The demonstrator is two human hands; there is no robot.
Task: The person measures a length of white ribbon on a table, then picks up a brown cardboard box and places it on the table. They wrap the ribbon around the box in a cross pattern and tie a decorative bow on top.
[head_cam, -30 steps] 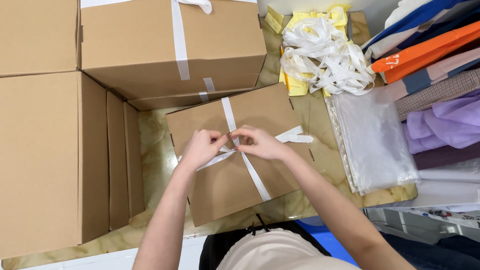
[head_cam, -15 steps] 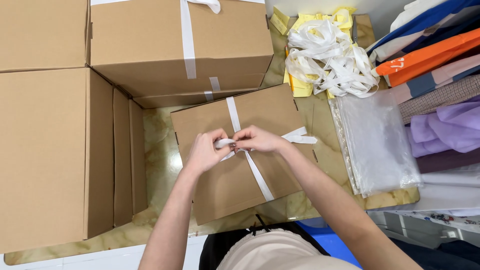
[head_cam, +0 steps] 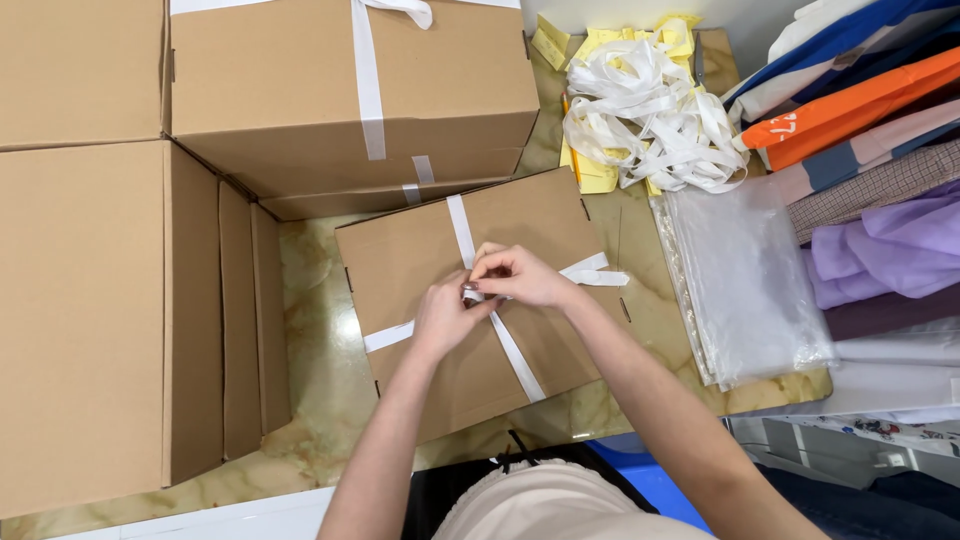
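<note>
- I see a flat brown box (head_cam: 440, 330) lying on the marble-patterned table (head_cam: 315, 330) at the centre of the frame, just above my lap.
- The box sits turned on the table: its long axis runs from lower left to upper right of the frame, with its near corner pointing toward the lower middle.
- A white ribbon (head_cam: 515, 355) crosses the box in two bands. One runs from the top edge down toward the lower right; the other runs from the left side across to the right side, where a loose end lies on the lid.
- My left hand (head_cam: 445, 318) rests on the lid at the crossing, fingers curled and pinching the ribbon.
- My right hand (head_cam: 520, 278) meets it from the upper right, fingertips closed on the same ribbon; the two hands touch.
- A large box (head_cam: 340, 100) with its own white ribbon stands in the upper middle, its lower edge just behind the flat box.
- More cardboard (head_cam: 90, 320) fills the left of the frame.
- A heap of white ribbons (head_cam: 650, 120) lies on yellow paper at the upper right.
- Clear plastic bags (head_cam: 745, 280) lie right of the box, and folded cloth (head_cam: 880, 240) is stacked at the far right.
</note>
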